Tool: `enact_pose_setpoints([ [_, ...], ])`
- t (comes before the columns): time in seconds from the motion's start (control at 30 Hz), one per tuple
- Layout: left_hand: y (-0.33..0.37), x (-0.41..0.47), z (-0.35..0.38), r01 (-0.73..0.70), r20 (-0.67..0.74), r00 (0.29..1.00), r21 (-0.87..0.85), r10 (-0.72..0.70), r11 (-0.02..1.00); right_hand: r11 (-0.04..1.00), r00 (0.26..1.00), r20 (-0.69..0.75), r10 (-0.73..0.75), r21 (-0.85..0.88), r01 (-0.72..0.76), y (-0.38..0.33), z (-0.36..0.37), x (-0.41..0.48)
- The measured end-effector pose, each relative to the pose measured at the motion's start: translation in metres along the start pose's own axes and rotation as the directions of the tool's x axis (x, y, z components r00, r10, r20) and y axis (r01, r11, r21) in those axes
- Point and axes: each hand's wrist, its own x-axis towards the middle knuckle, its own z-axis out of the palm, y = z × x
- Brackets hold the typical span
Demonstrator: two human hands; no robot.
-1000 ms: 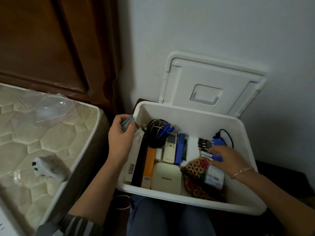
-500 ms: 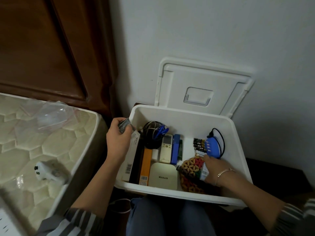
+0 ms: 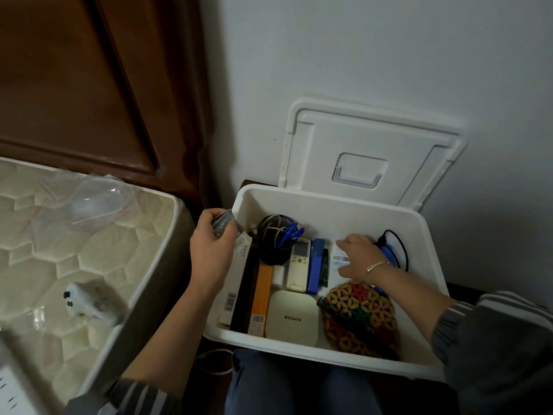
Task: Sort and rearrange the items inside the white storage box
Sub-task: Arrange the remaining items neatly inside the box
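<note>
Your left hand (image 3: 214,250) grips a crinkled grey foil packet (image 3: 223,224) at the smooth white plastic storage box's (image 3: 344,214) left rim, while your right hand (image 3: 357,257), moved back from the woven round mat (image 3: 362,319), pinches a small white barcoded pack (image 3: 341,259).

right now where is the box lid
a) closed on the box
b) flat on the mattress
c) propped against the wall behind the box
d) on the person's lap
c: the white lid stands tilted against the wall just behind the open white storage box.
</note>
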Motion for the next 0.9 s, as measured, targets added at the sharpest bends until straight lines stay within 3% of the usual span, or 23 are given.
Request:
enact_pose_setpoints([
  [0.13, -0.002, 0.001, 0.0, -0.011, 0.002, 1.0, 0.002, 0.011, 1.0, 0.998, 0.997, 0.061, -0.054, 0.038, 0.052, 0.001, 0.01, 0.012],
  [0.4, -0.005, 0.003, 0.0, -0.019, -0.006, 1.0, -0.007, 0.018, 1.0, 0.947, 0.999, 0.019, -0.044, 0.32, 0.036, 0.006, 0.022, 0.015],
  [0.6, -0.006, 0.004, 0.0, -0.031, -0.014, 0.999, -0.02, 0.031, 0.999, 0.959, 0.997, 0.007, 0.074, 0.272, -0.073, 0.014, 0.02, 0.01],
  [0.9, -0.007, 0.005, 0.0, -0.02, -0.004, 1.0, -0.025, 0.02, 0.999, 0.779, 0.973, -0.026, 0.231, 0.604, -0.169, 0.016, 0.028, 0.003],
])
